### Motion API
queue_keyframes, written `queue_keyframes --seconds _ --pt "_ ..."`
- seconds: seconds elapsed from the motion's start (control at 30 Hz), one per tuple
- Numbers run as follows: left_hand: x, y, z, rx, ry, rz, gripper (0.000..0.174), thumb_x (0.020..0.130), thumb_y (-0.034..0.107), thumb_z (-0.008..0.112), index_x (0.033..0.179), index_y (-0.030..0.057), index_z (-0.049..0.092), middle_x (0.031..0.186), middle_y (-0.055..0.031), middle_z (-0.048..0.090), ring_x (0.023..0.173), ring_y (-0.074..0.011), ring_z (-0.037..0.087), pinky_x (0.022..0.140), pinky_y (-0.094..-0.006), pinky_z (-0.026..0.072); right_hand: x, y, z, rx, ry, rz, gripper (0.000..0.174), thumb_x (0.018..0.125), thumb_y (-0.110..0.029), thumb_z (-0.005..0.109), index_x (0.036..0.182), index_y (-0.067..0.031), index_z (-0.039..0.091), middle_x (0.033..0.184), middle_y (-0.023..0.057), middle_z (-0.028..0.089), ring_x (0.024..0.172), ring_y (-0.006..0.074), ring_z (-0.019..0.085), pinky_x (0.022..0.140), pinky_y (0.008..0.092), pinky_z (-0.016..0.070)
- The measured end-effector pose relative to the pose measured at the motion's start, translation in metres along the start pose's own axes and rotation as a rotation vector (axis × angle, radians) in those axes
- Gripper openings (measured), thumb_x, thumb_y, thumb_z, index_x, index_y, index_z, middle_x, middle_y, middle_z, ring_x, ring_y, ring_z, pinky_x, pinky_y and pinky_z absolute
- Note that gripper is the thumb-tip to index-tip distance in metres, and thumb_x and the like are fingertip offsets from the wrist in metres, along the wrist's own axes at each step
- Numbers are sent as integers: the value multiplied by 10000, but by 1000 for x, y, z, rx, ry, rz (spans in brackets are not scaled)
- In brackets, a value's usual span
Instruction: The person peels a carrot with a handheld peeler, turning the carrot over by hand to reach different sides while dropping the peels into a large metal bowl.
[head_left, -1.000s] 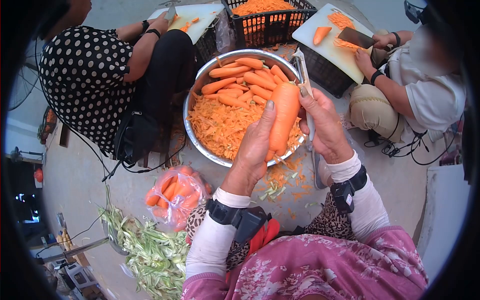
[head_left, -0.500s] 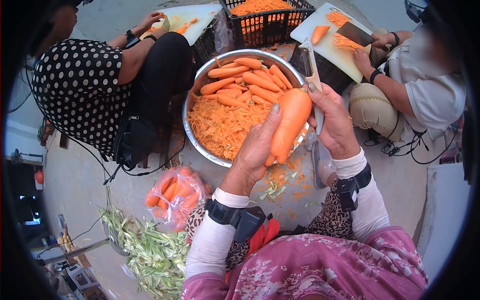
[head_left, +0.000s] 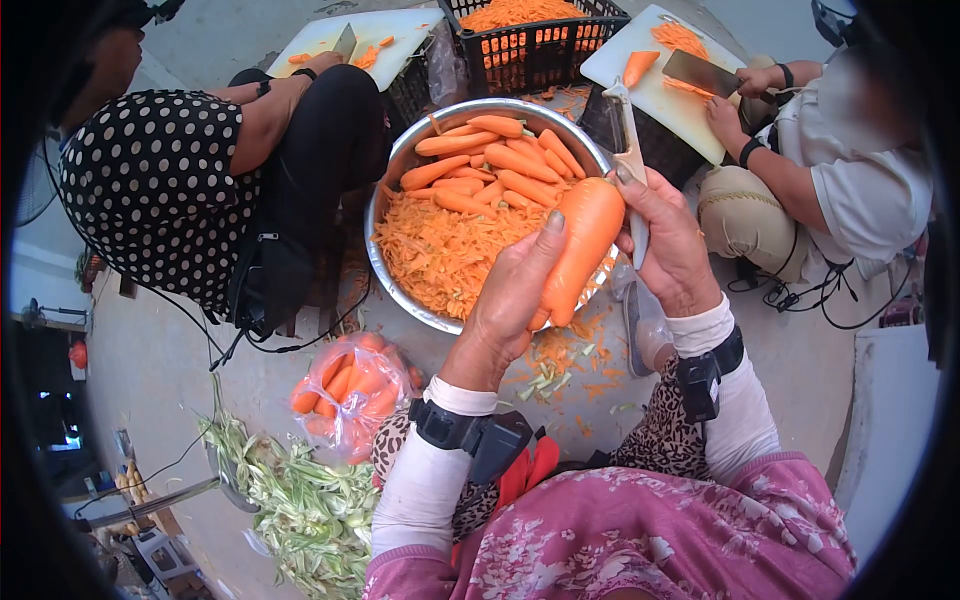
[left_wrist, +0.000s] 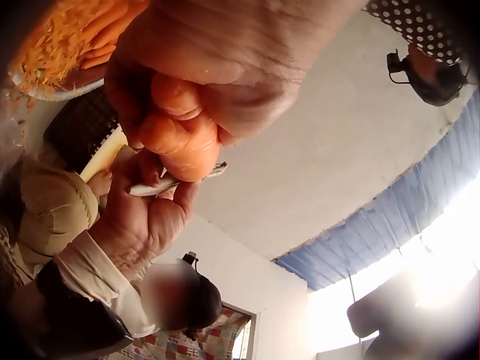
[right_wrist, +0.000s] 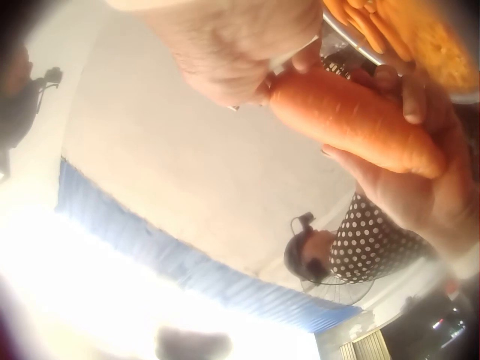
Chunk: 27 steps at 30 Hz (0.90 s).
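The left grip (head_left: 507, 298) is holding a big carrot (head_left: 583, 245) over a metal bowl (head_left: 500, 105), where whole carrots (head_left: 500, 158) are lying beside orange shreds (head_left: 430, 250). The right grip (head_left: 670, 245) is holding a peeler (head_left: 632, 165) beside the big carrot's upper end. A bag of carrots (head_left: 350, 385) is resting on the floor (head_left: 160, 350).

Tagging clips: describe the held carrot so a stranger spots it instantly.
Find the metal basin near the head view's centre. In front of its right side, the left hand grips the carrot beside a peeler. It looks thicker than the whole carrots inside the basin.
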<state>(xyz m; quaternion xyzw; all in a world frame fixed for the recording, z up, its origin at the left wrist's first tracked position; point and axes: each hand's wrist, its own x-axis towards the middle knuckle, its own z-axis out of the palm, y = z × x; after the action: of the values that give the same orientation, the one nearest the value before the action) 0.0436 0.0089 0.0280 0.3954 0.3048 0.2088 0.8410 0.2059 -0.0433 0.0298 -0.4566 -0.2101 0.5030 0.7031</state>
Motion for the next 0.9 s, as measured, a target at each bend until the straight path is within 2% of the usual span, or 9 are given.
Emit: queue_keyframes --seconds 0.03,0.1,0.2,0.3,0.37,0.5,0.7,0.77,0.9 --pt "0 0 -2 0 1 0 580 933 520 476 1162 -11 521 892 -59 609 679 -81 584 542 -195 473 0 0 0 8 -11 2 190 924 -159 546 1053 -20 554 809 23 592 539 49 521 440 166 428" --pt "0 -1 -9 78 -95 17 552 902 449 587 1146 -44 537 928 -53 599 802 -66 562 659 -192 462 1 -1 -1 16 -22 3 189 923 -155 546 1056 -20 553 811 25 592 538 51 522 440 167 430" --pt "-4 1 -3 170 -57 70 565 865 436 643 1182 -15 519 926 -21 581 750 -46 521 603 -175 425 1 1 -3 19 -34 7 209 919 -148 548 1083 -18 541 832 30 597 548 54 529 442 169 434" --pt "-7 2 -4 250 -45 90 566 836 414 682 1174 -13 525 933 -25 580 754 -56 518 607 -184 419 0 3 -4 18 -57 -1 224 895 -141 573 1084 -23 547 858 15 595 628 44 539 454 162 422" --pt "-5 0 -7 295 -31 111 558 835 417 681 1161 -12 535 934 -30 581 757 -60 517 607 -190 418 1 4 -6 10 -51 8 256 911 -141 555 1127 -8 521 865 35 606 575 51 543 444 168 435" --pt "-7 3 -7 385 -1 153 517 840 412 669 1121 -10 565 914 -35 589 749 -65 518 599 -198 416 0 3 -4 1 -60 9 259 908 -141 560 1125 -4 521 863 34 606 573 48 542 447 167 437" --pt "-8 7 -8 413 -6 121 503 848 408 654 1110 -14 574 870 -25 591 710 -55 513 582 -190 408 2 2 -10 -15 -94 25 280 906 -149 572 1137 0 518 876 38 612 571 47 545 452 163 440" --pt "-7 5 -8 410 3 132 504 850 408 652 1113 -15 573 875 -26 592 712 -53 514 584 -189 409 2 2 -12 -35 -125 24 227 895 -151 587 1073 -16 545 875 19 596 643 43 544 463 166 435" --pt "-6 3 -8 386 17 160 510 850 407 648 1123 -16 569 889 -28 596 724 -52 522 595 -185 416 2 1 -11 -50 -113 19 224 894 -163 596 1056 -15 551 864 16 597 644 40 541 456 166 427"
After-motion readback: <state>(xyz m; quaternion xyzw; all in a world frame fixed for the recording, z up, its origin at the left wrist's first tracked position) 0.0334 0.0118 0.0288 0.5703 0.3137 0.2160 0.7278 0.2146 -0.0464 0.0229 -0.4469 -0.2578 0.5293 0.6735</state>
